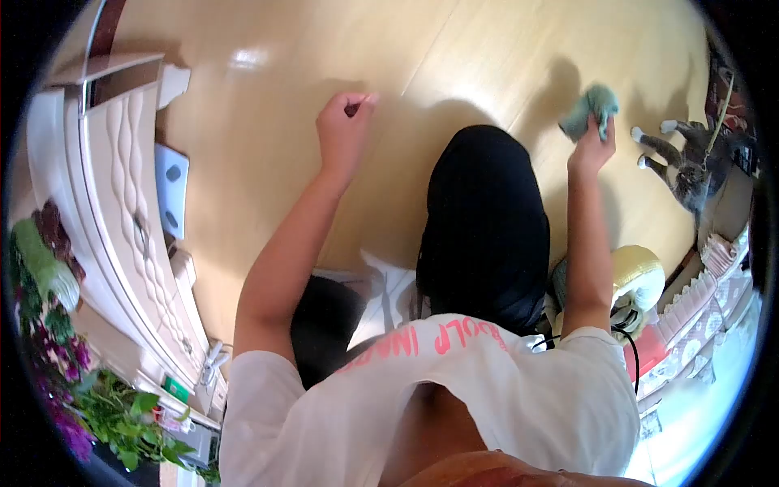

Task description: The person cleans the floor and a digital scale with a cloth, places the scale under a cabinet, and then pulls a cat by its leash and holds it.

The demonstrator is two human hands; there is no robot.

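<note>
Pale floor [324,32] | right hand [595,148] grips green cloth [591,112], bulk bunched just beyond it | left hand [342,134] loosely fisted

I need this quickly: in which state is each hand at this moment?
Left hand: curled closed; whether anything is inside cannot be told.
Right hand: closed, holding the green cloth.
</note>
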